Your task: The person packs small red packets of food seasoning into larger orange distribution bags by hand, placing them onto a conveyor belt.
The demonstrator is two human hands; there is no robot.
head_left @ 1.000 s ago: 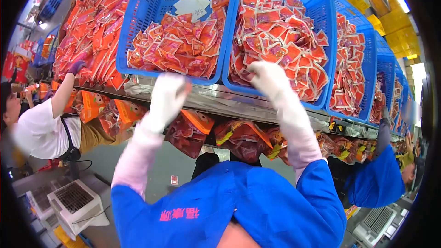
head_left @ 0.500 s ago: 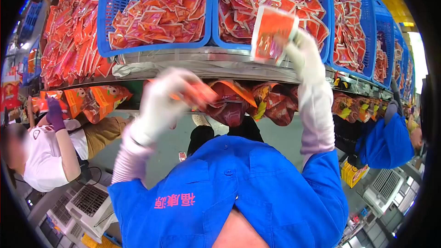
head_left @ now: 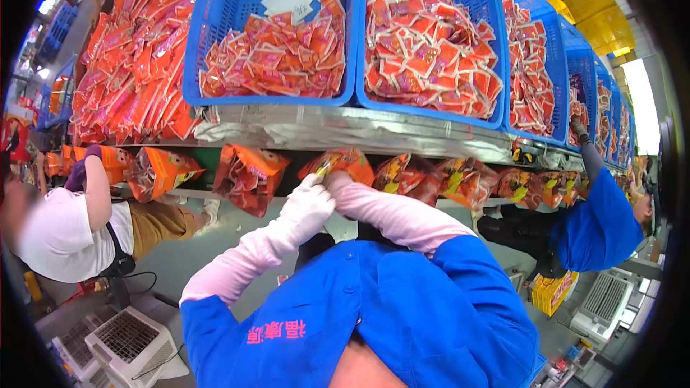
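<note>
My left hand, in a white glove, is closed with its fingertips pinching the near rim of an orange bag. This bag stands in a row along the line's near edge. My right hand reaches into the bag's mouth beside the left one. Its fingers are hidden in there, so I cannot see what they hold. To the left is another open orange bag. A dark red bag with yellow-green print stands to the right.
Beyond the metal ledge are blue baskets of small red sachets. Larger red packets are heaped at left. One person in white works at left, another in blue at right.
My right hand has come down and left from the baskets, where it held up a red-and-white sachet, into the bag. My left hand, blurred with a red packet before, now grips the bag's rim.
</note>
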